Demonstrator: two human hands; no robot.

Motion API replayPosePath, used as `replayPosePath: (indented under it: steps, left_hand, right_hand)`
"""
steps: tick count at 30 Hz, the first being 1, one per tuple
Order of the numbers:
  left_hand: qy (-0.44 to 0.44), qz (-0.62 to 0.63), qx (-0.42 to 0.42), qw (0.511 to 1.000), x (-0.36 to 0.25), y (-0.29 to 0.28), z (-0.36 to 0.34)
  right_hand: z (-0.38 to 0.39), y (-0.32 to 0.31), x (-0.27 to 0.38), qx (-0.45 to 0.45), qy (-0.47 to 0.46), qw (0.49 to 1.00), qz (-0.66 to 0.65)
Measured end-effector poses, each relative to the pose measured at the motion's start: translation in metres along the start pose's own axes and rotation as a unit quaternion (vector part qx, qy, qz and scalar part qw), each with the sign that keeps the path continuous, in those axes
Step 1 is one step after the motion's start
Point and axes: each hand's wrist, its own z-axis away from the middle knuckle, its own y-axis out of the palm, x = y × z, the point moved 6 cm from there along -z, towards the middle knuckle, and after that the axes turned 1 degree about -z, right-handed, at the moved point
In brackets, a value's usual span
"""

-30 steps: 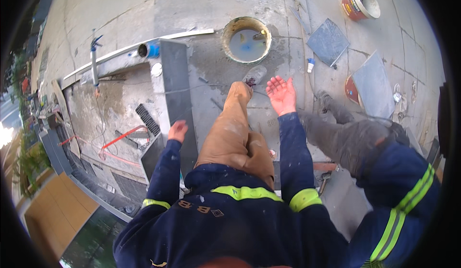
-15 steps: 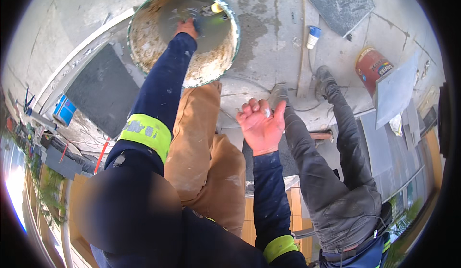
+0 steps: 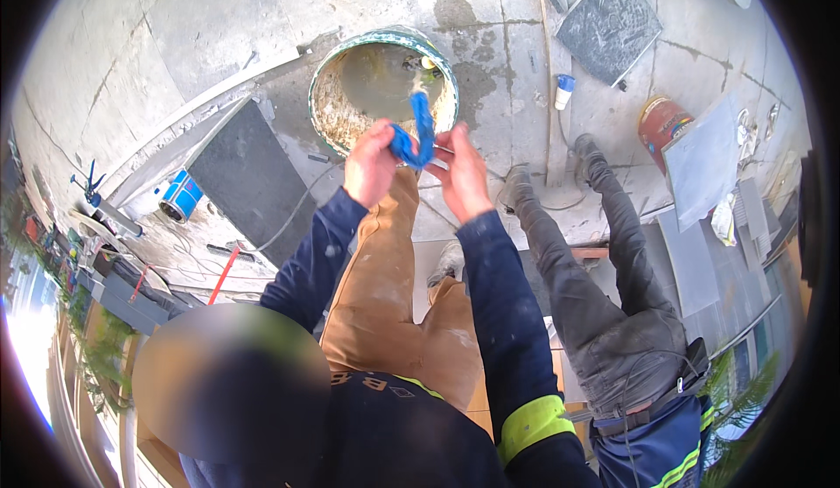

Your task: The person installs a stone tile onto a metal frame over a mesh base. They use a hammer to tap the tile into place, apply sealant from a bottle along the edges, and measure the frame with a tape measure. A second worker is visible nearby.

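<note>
A twisted, limp blue cloth [image 3: 423, 129] is bunched between my two hands, just above the near rim of a round bucket [image 3: 318, 90]. My left hand [image 3: 371, 166] pinches its left end between thumb and fingers. On the other side, the fingers of my right hand [image 3: 464, 171] close against the cloth's right part. One length of the cloth loops up toward the bucket, with a pale blurred streak at its tip. Murky grey water [image 3: 376, 72] lies in the bucket, whose inner wall is caked with dried residue. Something with a yellow end [image 3: 428, 63] stands in the water.
Another person in grey trousers [image 3: 595, 322] stands at my right. A dark slab [image 3: 254, 182] leans at the left, by a blue can [image 3: 179, 196] and a caulking gun [image 3: 112, 208]. Rightward are a dusty dark tile [image 3: 610, 26], a blue-and-white plug [image 3: 564, 91] and a red bucket [image 3: 662, 125].
My left hand has come up out of the bucket's water with the blue cloth. My right hand, earlier open with its palm up, has moved over to the cloth. The view has shifted.
</note>
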Motion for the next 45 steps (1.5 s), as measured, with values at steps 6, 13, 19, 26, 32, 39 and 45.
replayPosePath:
  steps: [6, 13, 19, 26, 32, 39, 45]
  left_hand:
    - [0.076, -0.13, -0.197, 0.969, 0.005, -0.001, -0.004]
    - [0.079, -0.262, -0.237, 0.932, -0.004, -0.012, -0.017]
    - [0.047, 0.05, -0.267, 0.961, -0.019, 0.009, -0.005]
    - [0.249, -0.507, -0.169, 0.807, -0.071, 0.075, 0.01]
    - [0.121, -0.488, -0.271, 0.821, -0.082, 0.062, -0.006]
    - [0.021, 0.092, -0.209, 0.973, -0.09, 0.017, 0.028]
    - [0.135, 0.113, 0.064, 0.982, -0.201, 0.087, 0.148]
  right_hand:
    - [-0.001, 0.059, 0.0, 0.012, -0.02, 0.996, 0.081]
    - [0.028, 0.064, 0.009, 0.026, 0.023, 0.973, 0.23]
    - [0.023, 0.068, 0.023, 0.227, 0.114, 0.964, -0.082]
    - [0.044, 0.073, 0.036, 0.15, 0.156, 0.976, 0.01]
    - [0.041, 0.081, 0.054, 0.168, 0.102, 0.969, 0.148]
    - [0.078, 0.133, 0.053, 0.3, 0.128, 0.944, -0.039]
    - [0.168, 0.199, 0.078, 0.348, -0.006, 0.932, -0.105]
